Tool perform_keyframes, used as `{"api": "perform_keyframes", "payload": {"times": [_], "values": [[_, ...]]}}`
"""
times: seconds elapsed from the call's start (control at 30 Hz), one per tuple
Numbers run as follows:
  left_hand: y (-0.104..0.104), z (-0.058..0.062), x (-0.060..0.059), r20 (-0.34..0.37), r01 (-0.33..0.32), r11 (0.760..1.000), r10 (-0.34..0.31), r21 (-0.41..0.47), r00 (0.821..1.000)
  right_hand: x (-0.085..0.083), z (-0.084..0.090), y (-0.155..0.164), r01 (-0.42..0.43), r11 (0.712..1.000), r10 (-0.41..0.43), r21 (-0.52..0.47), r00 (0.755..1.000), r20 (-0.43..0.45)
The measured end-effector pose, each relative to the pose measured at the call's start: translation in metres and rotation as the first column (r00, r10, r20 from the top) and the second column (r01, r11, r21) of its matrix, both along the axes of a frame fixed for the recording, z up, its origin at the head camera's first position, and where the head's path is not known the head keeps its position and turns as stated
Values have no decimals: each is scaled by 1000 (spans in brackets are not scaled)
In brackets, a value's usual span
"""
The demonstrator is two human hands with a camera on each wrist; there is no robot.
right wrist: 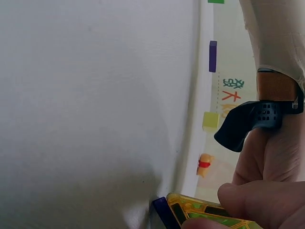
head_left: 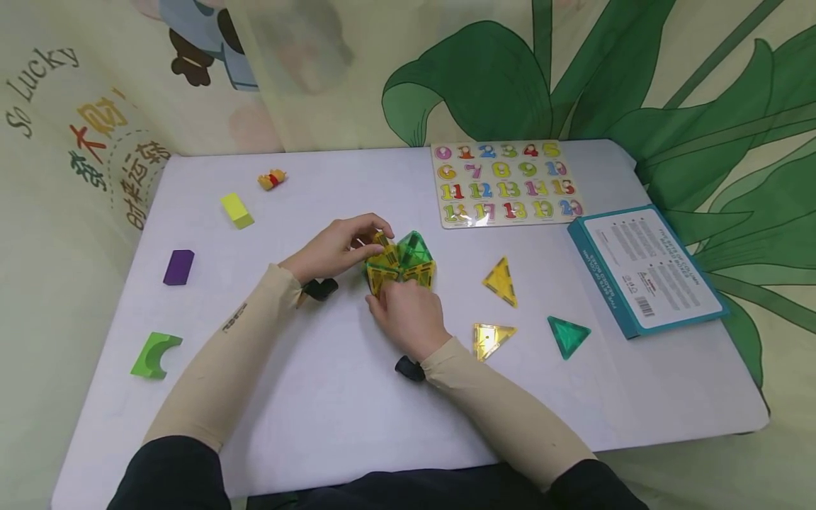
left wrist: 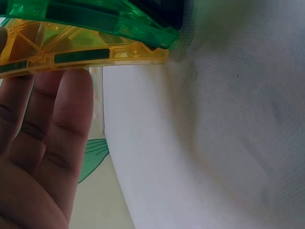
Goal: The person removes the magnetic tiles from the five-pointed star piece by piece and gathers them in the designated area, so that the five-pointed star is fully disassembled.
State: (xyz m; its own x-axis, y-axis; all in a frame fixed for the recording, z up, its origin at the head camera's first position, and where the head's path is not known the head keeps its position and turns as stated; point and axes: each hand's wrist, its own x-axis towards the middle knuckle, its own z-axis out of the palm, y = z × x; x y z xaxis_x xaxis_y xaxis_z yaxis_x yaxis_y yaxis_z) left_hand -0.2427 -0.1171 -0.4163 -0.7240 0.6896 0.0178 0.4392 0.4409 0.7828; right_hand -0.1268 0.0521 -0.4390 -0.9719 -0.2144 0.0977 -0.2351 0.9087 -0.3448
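Between the hands stands a cluster of translucent green and yellow magnetic tiles. My left hand is at its left side, thumb and fingers pinching a yellow tile. In the left wrist view, a green tile lies over that yellow one. From the front, my right hand pinches the cluster's near yellow part; its thumb and a finger show on a yellow tile in the right wrist view. A dark blue piece adjoins that tile. The right fingertips are partly hidden in the head view.
Right of the cluster lie two loose yellow triangles and a green triangle. Behind them are a number board and a teal box. Leftward sit a yellow block, purple block, green arch and bear figure.
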Motion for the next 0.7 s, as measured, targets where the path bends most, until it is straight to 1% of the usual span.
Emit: {"api": "perform_keyframes", "payload": {"times": [0.4,0.7], "values": [[-3,-2,4,-14,-27,1000,28,3,1000,1,2,0,-1,1000,1,-15,1000,-6],[-7,-3,11,-26,-100,995,101,30,995,1,2,1,-3,1000,3,-13,1000,-19]]}}
